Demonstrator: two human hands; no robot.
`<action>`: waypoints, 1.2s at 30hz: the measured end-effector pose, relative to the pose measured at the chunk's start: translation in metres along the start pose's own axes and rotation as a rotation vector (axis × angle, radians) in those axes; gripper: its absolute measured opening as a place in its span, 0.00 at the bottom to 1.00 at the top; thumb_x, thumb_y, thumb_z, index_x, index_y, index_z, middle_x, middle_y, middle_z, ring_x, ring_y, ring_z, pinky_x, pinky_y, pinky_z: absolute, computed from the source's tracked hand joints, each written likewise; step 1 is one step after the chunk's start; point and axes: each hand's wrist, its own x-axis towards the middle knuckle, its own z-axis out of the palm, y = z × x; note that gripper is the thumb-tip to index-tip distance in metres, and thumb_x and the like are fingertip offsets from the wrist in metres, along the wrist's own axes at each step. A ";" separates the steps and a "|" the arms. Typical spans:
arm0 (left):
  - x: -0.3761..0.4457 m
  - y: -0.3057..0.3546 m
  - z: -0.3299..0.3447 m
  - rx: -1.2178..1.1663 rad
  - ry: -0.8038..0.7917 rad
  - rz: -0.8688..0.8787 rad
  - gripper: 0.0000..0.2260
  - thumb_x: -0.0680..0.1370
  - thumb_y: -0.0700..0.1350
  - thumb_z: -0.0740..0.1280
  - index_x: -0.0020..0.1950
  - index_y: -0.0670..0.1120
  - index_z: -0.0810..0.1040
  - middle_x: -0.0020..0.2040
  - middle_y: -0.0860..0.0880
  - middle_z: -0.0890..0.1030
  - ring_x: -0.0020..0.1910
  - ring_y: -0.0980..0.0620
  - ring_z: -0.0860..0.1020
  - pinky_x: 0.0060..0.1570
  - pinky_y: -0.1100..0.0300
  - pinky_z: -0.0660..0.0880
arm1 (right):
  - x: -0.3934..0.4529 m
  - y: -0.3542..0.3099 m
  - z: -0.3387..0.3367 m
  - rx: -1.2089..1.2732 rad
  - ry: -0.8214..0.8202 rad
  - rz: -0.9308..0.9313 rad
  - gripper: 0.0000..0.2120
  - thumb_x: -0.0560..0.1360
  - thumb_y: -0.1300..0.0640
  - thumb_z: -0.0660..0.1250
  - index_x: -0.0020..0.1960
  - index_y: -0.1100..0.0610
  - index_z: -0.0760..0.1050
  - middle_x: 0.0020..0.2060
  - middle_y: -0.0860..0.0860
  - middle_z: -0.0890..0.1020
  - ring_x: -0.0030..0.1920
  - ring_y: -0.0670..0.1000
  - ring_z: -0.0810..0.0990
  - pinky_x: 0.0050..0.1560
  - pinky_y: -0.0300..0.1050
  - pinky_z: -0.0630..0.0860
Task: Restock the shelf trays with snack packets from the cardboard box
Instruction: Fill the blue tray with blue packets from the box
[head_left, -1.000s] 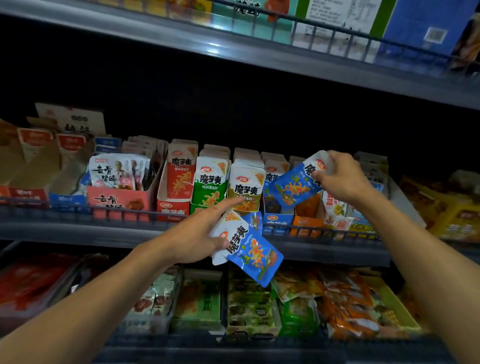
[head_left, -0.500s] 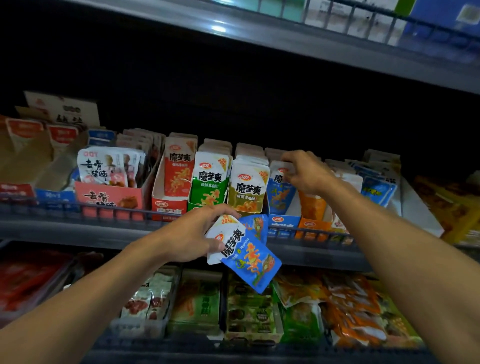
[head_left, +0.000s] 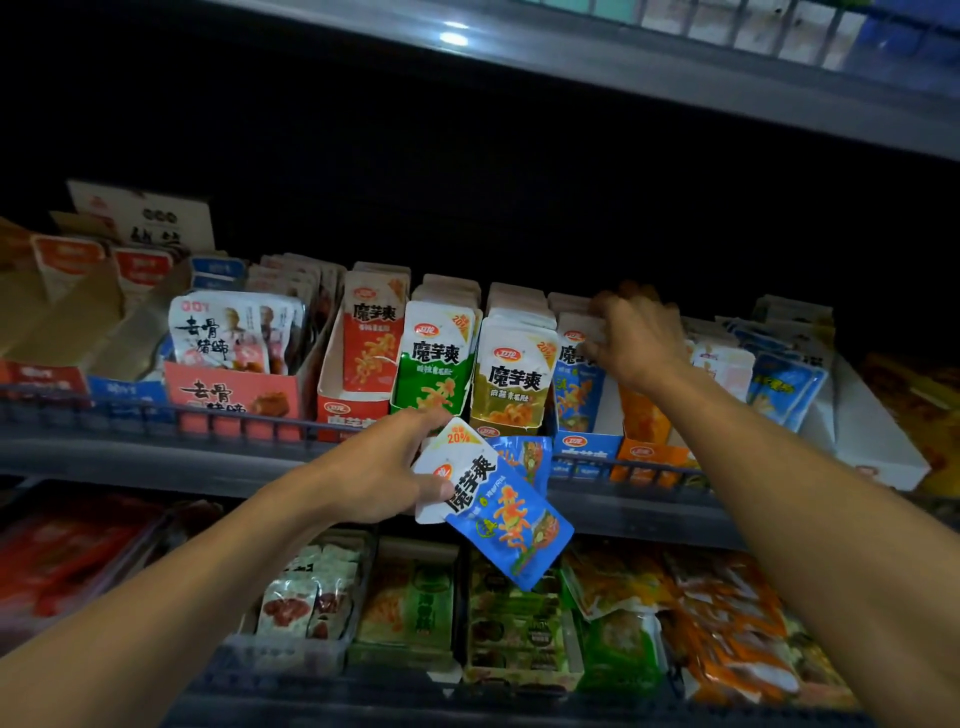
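My left hand (head_left: 387, 475) holds a small stack of blue-and-white snack packets (head_left: 498, 509) in front of the middle shelf's rail, thumb on top of the front one. My right hand (head_left: 636, 338) reaches into the blue shelf tray (head_left: 587, 447), fingers bent down over the tops of the blue packets (head_left: 576, 384) standing in it; whether it pinches one is hidden by the blur. Red (head_left: 371, 338), green (head_left: 434, 364) and olive (head_left: 511, 379) packets fill the trays to the left. The cardboard box is out of view.
A wire rail (head_left: 156, 415) runs along the middle shelf's front edge. Orange packets (head_left: 641, 415) and more blue ones (head_left: 784, 387) stand right of my right hand. The lower shelf (head_left: 519, 623) holds mixed snack trays. A metal shelf (head_left: 623, 62) hangs overhead.
My right hand carried one blue packet from the air into the blue tray and now sits pressed over the packet tops. The left hand kept its stack nearly still.
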 end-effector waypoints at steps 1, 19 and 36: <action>-0.001 0.000 0.000 0.001 0.004 -0.009 0.13 0.75 0.36 0.72 0.56 0.45 0.74 0.50 0.48 0.83 0.48 0.52 0.83 0.49 0.47 0.80 | -0.003 0.001 -0.003 0.019 0.025 0.007 0.22 0.76 0.47 0.69 0.67 0.54 0.73 0.65 0.57 0.73 0.65 0.61 0.70 0.59 0.55 0.69; -0.033 0.064 0.018 -0.294 0.101 -0.034 0.09 0.72 0.30 0.73 0.47 0.42 0.80 0.41 0.47 0.83 0.39 0.55 0.80 0.40 0.60 0.78 | -0.147 -0.051 -0.088 1.116 -0.520 -0.183 0.09 0.75 0.58 0.72 0.54 0.58 0.80 0.46 0.53 0.85 0.47 0.52 0.83 0.50 0.57 0.80; -0.044 0.065 0.064 -0.439 0.006 -0.041 0.18 0.79 0.34 0.67 0.68 0.43 0.70 0.57 0.49 0.82 0.53 0.54 0.82 0.54 0.55 0.80 | -0.162 -0.034 -0.102 1.553 -0.250 0.390 0.25 0.71 0.68 0.74 0.61 0.49 0.70 0.52 0.55 0.83 0.50 0.55 0.84 0.42 0.54 0.83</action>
